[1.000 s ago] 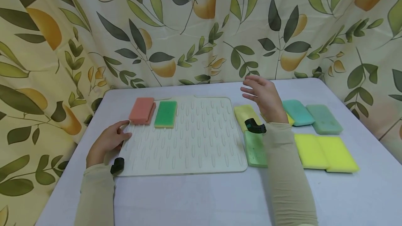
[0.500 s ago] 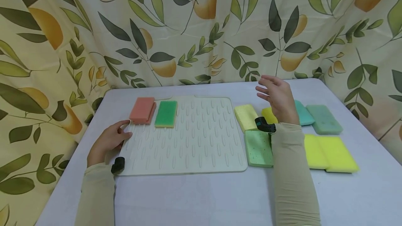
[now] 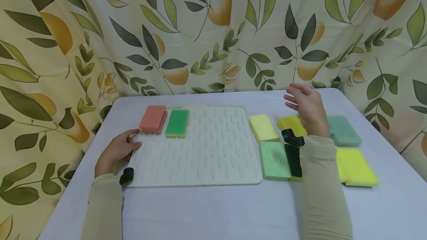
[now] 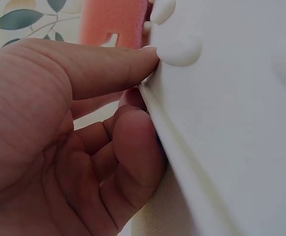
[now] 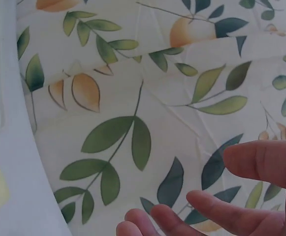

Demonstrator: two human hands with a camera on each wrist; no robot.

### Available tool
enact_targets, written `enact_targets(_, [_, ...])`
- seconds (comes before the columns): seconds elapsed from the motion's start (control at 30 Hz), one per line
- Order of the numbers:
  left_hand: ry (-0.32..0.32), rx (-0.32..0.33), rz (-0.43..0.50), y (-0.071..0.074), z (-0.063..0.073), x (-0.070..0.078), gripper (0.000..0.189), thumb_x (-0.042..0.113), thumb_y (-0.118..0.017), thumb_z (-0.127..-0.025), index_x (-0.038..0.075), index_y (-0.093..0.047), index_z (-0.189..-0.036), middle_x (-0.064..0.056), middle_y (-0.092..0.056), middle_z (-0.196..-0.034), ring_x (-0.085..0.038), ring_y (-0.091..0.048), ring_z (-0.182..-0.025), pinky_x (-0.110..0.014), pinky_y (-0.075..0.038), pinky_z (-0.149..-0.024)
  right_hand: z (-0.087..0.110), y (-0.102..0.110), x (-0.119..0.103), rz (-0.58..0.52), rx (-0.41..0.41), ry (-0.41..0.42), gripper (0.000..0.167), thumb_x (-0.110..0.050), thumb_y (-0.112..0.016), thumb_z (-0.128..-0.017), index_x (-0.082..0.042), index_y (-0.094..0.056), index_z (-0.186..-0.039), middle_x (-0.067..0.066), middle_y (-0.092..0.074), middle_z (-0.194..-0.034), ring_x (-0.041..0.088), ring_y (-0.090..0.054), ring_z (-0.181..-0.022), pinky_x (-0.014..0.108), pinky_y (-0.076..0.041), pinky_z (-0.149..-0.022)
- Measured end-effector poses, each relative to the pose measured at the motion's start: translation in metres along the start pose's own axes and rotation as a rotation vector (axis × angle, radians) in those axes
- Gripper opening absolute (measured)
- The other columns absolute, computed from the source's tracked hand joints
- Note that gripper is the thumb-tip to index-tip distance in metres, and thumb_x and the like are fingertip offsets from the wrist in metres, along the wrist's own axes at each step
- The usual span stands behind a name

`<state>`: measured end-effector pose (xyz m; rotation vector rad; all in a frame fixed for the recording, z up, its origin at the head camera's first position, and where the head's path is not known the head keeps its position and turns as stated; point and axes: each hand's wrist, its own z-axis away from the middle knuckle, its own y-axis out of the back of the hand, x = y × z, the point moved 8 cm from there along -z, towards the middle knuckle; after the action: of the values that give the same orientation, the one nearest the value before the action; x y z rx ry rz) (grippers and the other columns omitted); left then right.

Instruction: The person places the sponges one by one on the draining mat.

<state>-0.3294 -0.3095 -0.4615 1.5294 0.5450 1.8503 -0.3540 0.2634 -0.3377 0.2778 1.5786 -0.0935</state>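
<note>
At the left hand [image 3: 115, 151]: white board [image 3: 207, 151], edge pinched, probably stiff. Near the loosely spread right hand [image 3: 311, 110]: yellow sponge [image 3: 288, 123], likely light, soft, best taken by opposite sides.

a cream curtain [image 3: 200, 17] fills the whole background, printed with big leaves [image 3: 126, 32] in dark and light green and with orange-yellow fruits [image 3: 175, 76]. it hangs in soft folds behind the table [image 3: 213, 214] and shows along both sides of it too. the cloth looks yellower on the left, paler toward the middle and right. from the right wrist the print breaks along a slanting line, with fine creases below. the table has a plain, pale bluish-white top with rounded far corners, its far edge close to the curtain. the light is soft and rather dim.
</note>
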Motion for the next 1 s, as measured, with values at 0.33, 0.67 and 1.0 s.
enact_targets(0.33, [0.007, -0.003, -0.005, -0.002, 0.001, -0.001, 0.068, 0.018, -0.065, -0.107, -0.006, -0.034, -0.163, -0.013, -0.055, -0.09, -0.023, -0.056, -0.064, -0.038, -0.051, -0.064, 0.0, 0.011, 0.005, 0.266, -0.08, 0.037, 0.07, -0.046, -0.052, -0.111, -0.002, -0.039, -0.164, 0.023, -0.047, -0.157, 0.031, -0.054, -0.132, 0.041, -0.049, -0.11])
enact_targets(0.67, [0.013, -0.012, -0.036, 0.001, 0.003, -0.001, 0.069, 0.02, -0.065, -0.107, -0.006, -0.033, -0.163, -0.014, -0.056, -0.094, -0.025, -0.058, -0.07, -0.038, -0.05, -0.068, -0.003, 0.047, 0.015, 0.332, -0.061, -0.031, 0.076, -0.05, -0.045, -0.112, -0.003, -0.028, -0.169, 0.027, -0.035, -0.166, 0.046, -0.038, -0.147, 0.056, -0.039, -0.118])
enact_targets(1.0, [0.021, -0.026, -0.035, -0.002, 0.003, 0.001, 0.068, 0.018, -0.064, -0.107, -0.006, -0.033, -0.163, -0.015, -0.056, -0.095, -0.025, -0.058, -0.07, -0.038, -0.051, -0.068, 0.0, 0.082, 0.026, 0.27, -0.059, -0.122, 0.083, -0.056, -0.044, -0.111, -0.007, -0.019, -0.172, 0.02, -0.022, -0.174, 0.042, -0.028, -0.156, 0.051, -0.032, -0.123])
